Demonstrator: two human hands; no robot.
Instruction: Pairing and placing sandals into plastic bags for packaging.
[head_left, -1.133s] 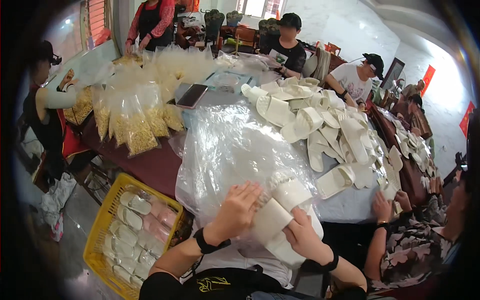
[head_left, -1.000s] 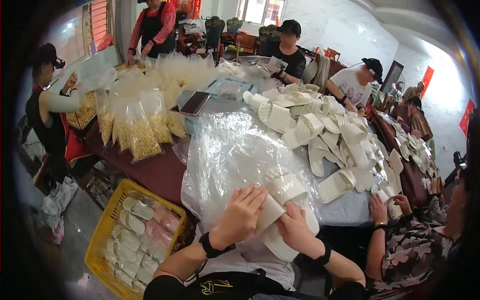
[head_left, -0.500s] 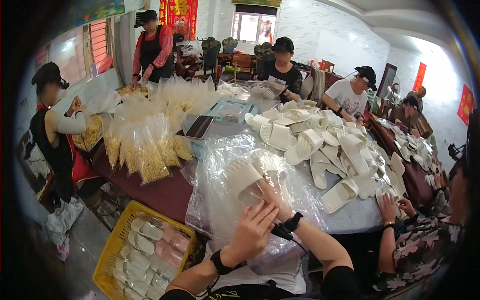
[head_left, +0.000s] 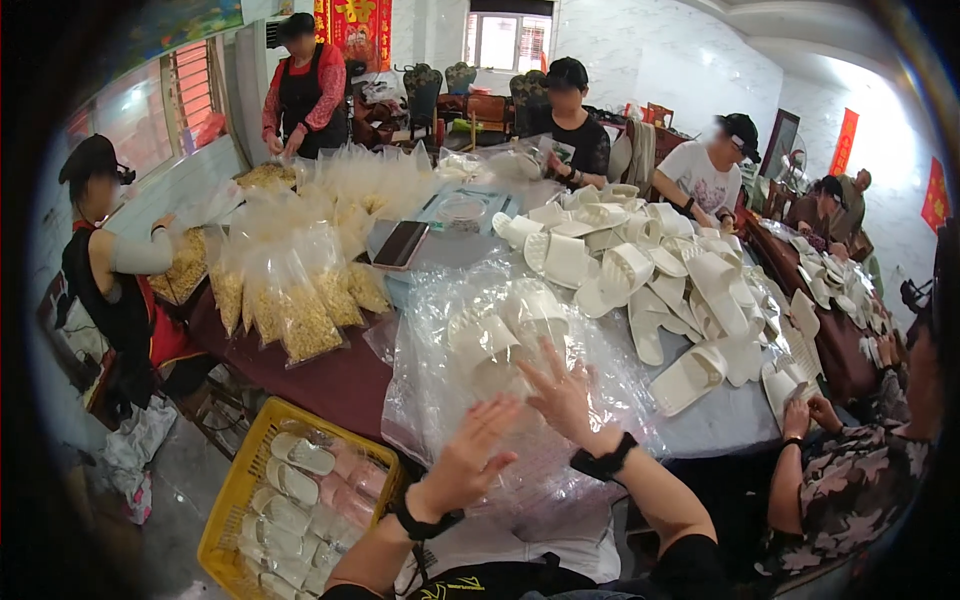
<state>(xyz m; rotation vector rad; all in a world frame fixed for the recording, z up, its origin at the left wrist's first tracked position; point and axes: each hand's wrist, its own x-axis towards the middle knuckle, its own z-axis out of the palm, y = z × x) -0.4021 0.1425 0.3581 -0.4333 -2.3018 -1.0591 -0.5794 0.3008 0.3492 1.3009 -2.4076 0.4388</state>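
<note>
A pair of white slide slippers, the left slipper [head_left: 486, 342] and the right slipper [head_left: 538, 305], lies side by side on a stack of clear plastic bags [head_left: 430, 300] in front of me. Whether they lie inside the top bag or on it, I cannot tell. My right hand [head_left: 565, 395] is over the heel end of the pair, fingers spread, with nothing held. Lower and to the left, my left hand [head_left: 468, 458] is stretched out above the plastic, slightly blurred and holding nothing. Black bands circle both wrists.
Loose white slippers [head_left: 640, 275] are heaped at the right. Clear bags of yellow pieces [head_left: 300, 300] stand at the left, near a phone [head_left: 402, 245]. Below, a yellow crate [head_left: 222, 515] holds bagged white and pink slippers. Several people work around the tables; a co-worker's hands [head_left: 800, 415] touch a slipper at the right.
My hands, close together over the left slipper before, have come apart. The right hand has drawn back off the slipper with its fingers spreading; the left has moved left and slightly down.
</note>
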